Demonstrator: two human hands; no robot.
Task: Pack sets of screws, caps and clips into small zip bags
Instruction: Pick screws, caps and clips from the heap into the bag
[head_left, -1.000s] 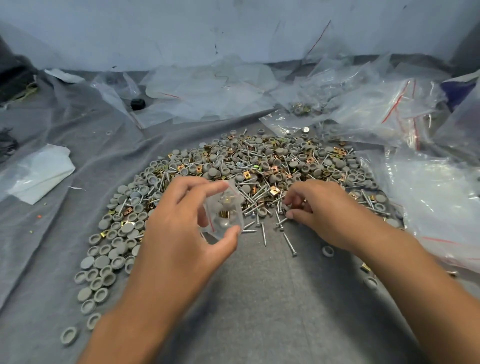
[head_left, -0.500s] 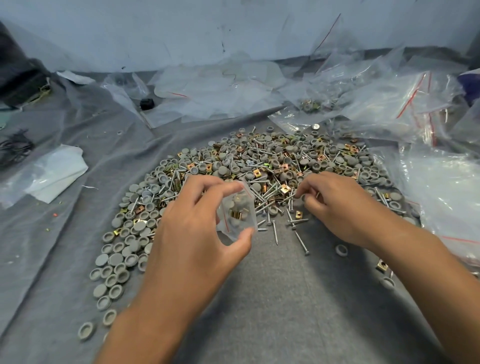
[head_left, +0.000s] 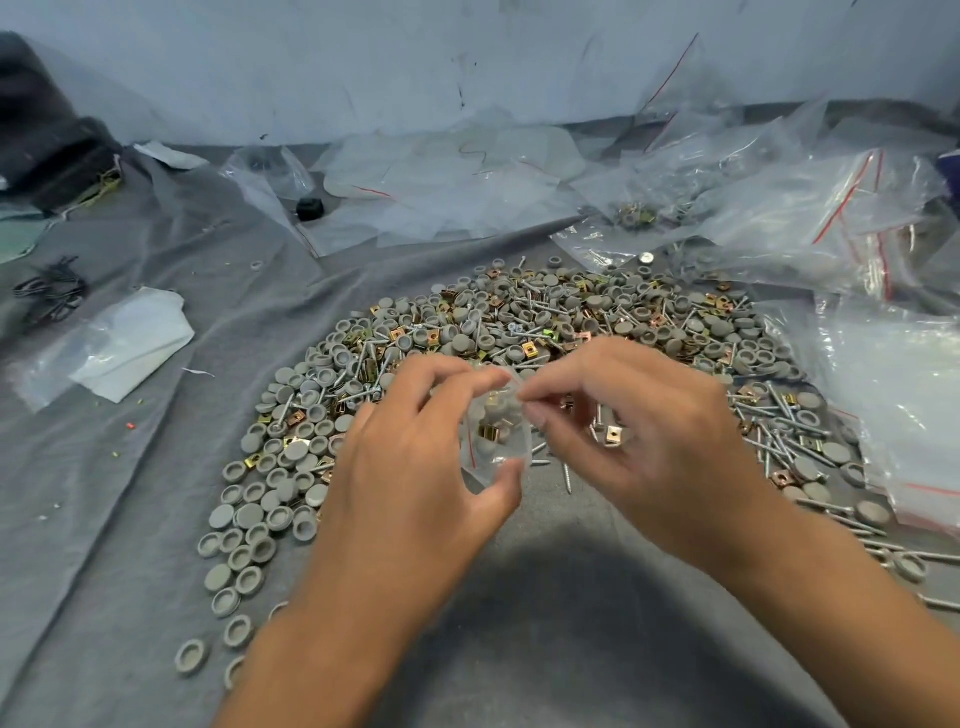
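Observation:
My left hand (head_left: 415, 467) holds a small clear zip bag (head_left: 496, 436) between thumb and fingers, mouth upward; grey caps and a brass clip show inside it. My right hand (head_left: 639, 441) has its fingertips pinched at the bag's top edge; whether something small sits between them I cannot tell. Behind both hands lies a wide pile of grey round caps (head_left: 280, 467), brass square clips (head_left: 397, 332) and silver screws (head_left: 779, 436) on the grey cloth (head_left: 156, 519). A loose brass clip (head_left: 613, 434) lies under my right palm.
Empty and filled clear zip bags with red stripes (head_left: 810, 218) are heaped at the back and right. A folded white plastic sheet (head_left: 124, 348) lies at the left, black wires (head_left: 49, 293) beyond it. A small black cap (head_left: 310, 209) sits at the back near the wall.
My right hand has left the pile and come over to the mouth of the bag. My left hand keeps holding the bag in about the same pose.

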